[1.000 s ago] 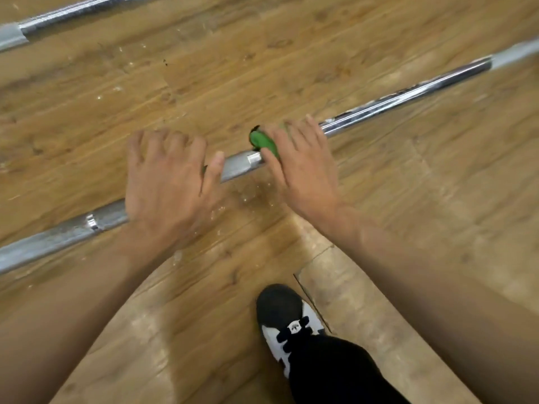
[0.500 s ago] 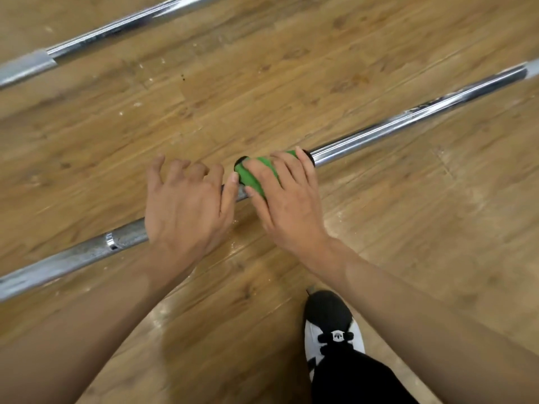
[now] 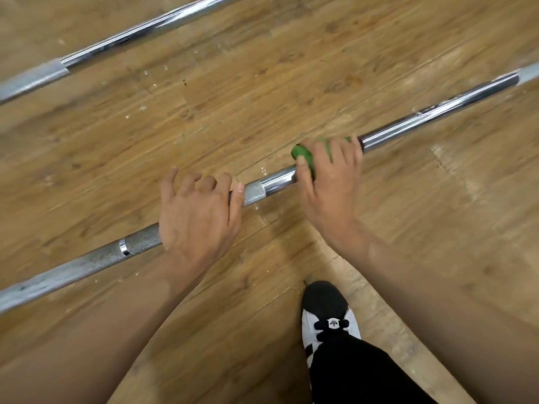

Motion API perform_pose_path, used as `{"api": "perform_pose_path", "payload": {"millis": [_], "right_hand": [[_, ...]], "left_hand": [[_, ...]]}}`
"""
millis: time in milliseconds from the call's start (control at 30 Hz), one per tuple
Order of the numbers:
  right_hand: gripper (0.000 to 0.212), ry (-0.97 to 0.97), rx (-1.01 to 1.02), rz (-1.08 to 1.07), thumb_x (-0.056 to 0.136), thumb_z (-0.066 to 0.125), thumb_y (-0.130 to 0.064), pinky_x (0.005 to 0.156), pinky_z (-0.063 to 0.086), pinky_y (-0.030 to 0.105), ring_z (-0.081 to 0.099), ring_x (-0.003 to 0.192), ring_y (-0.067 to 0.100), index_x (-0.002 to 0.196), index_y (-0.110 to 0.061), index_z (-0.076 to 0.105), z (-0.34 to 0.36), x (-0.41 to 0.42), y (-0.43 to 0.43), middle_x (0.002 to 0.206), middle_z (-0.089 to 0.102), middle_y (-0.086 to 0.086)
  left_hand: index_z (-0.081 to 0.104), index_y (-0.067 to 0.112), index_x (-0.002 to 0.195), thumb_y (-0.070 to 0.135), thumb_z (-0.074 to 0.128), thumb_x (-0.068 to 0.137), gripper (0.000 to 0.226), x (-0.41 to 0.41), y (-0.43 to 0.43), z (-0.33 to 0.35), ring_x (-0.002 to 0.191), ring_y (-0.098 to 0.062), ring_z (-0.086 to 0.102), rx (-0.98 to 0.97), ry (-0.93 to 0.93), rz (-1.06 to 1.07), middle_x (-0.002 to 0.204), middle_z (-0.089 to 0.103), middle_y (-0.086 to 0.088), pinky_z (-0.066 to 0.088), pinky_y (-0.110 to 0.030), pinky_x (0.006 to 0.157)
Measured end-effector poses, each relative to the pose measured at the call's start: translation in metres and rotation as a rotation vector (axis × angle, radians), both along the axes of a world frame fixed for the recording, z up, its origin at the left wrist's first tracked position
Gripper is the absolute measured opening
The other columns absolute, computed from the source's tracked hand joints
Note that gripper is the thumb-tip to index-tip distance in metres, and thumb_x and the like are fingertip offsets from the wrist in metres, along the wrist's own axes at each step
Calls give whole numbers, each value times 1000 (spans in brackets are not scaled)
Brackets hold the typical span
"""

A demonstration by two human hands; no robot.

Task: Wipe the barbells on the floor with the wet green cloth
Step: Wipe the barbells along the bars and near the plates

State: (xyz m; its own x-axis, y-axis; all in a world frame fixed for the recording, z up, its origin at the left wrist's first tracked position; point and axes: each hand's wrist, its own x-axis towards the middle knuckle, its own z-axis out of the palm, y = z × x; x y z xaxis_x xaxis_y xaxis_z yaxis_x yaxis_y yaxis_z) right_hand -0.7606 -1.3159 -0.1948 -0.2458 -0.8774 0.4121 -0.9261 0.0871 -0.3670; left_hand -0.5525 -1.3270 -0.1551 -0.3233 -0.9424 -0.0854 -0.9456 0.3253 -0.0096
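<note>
A long steel barbell (image 3: pixel 431 115) lies diagonally across the wooden floor, from lower left to upper right. My right hand (image 3: pixel 329 182) grips the green cloth (image 3: pixel 303 154), which is wrapped round the bar's shiny middle. My left hand (image 3: pixel 198 214) holds the same bar further left, fingers curled over its knurled part, thumb on the near side. Most of the cloth is hidden under my right fingers. A second barbell (image 3: pixel 122 43) lies parallel at the top left, untouched.
Wooden plank floor (image 3: pixel 262 83) with small pale specks between the two bars. My foot in a black and white shoe (image 3: pixel 329 313) stands on the floor just below my right hand.
My right hand has slid the green cloth to the right along the bar, away from my left hand. A gap of bare shiny bar now shows between the hands.
</note>
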Motion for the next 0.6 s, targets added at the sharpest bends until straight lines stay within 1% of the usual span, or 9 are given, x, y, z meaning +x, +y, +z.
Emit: {"api": "perform_pose_path", "payload": {"millis": [100, 167, 200, 267, 333, 400, 467, 533, 600], "right_hand": [[39, 9, -27, 250, 110, 43, -41, 114, 34, 45, 60, 99, 29, 115, -15, 72, 2, 41, 18, 98, 65, 8], [35, 97, -37, 421, 110, 46, -39, 103, 39, 44, 60, 99, 32, 121, -16, 70, 1, 23, 23, 100, 66, 10], [32, 120, -43, 456, 110, 47, -37, 100, 40, 45, 59, 101, 32, 124, -16, 66, -1, 3, 24, 103, 67, 12], [29, 118, -63, 339, 108, 48, -33, 104, 38, 48, 55, 108, 32, 127, -13, 59, -6, -52, 25, 109, 67, 18], [35, 75, -31, 154, 111, 44, -33, 110, 38, 57, 56, 110, 37, 125, -7, 63, -5, -108, 26, 113, 65, 20], [39, 37, 24, 60, 112, 40, -33, 110, 37, 62, 57, 110, 41, 122, -4, 64, 0, -139, 27, 113, 65, 18], [37, 14, 47, -38, 112, 41, -30, 112, 35, 60, 56, 114, 40, 121, -3, 63, 3, -136, 28, 115, 64, 17], [38, 3, 36, -146, 111, 41, -30, 110, 37, 60, 55, 117, 40, 121, -2, 64, 2, -104, 36, 115, 64, 19], [43, -6, 16, -73, 111, 38, -33, 109, 37, 61, 58, 113, 40, 119, -3, 68, 0, -55, 50, 112, 65, 21]], "left_hand": [[67, 16, 105, 44, 14, 110, 60, 0, 10, 0, 112, -38, 66, -6, 2, -8, 94, 76, -8, 29, -57, 116], [66, 17, 104, 45, 12, 110, 61, -1, 17, -1, 113, -37, 66, -13, 3, -13, 93, 76, -8, 28, -57, 116], [66, 17, 103, 45, 12, 110, 61, -1, 21, -1, 112, -37, 66, -19, 9, -11, 92, 75, -7, 29, -56, 116], [67, 17, 102, 45, 13, 110, 61, -2, 28, -2, 110, -36, 67, -34, 19, -11, 90, 75, -6, 30, -56, 115], [68, 17, 102, 45, 16, 110, 60, -3, 38, -3, 110, -36, 67, -46, 25, -13, 90, 75, -6, 31, -55, 114], [68, 16, 101, 44, 18, 111, 59, -5, 46, -3, 106, -37, 67, -55, 40, -17, 90, 74, -7, 34, -55, 113], [68, 14, 99, 43, 19, 111, 58, -7, 52, -2, 103, -37, 68, -60, 46, -22, 90, 74, -8, 36, -54, 111], [69, 13, 99, 43, 22, 110, 56, -8, 59, -2, 101, -37, 68, -55, 49, -22, 91, 74, -8, 38, -54, 108], [70, 12, 101, 42, 25, 109, 55, -8, 65, -3, 102, -38, 68, -40, 61, -21, 94, 75, -8, 40, -54, 106]]}}
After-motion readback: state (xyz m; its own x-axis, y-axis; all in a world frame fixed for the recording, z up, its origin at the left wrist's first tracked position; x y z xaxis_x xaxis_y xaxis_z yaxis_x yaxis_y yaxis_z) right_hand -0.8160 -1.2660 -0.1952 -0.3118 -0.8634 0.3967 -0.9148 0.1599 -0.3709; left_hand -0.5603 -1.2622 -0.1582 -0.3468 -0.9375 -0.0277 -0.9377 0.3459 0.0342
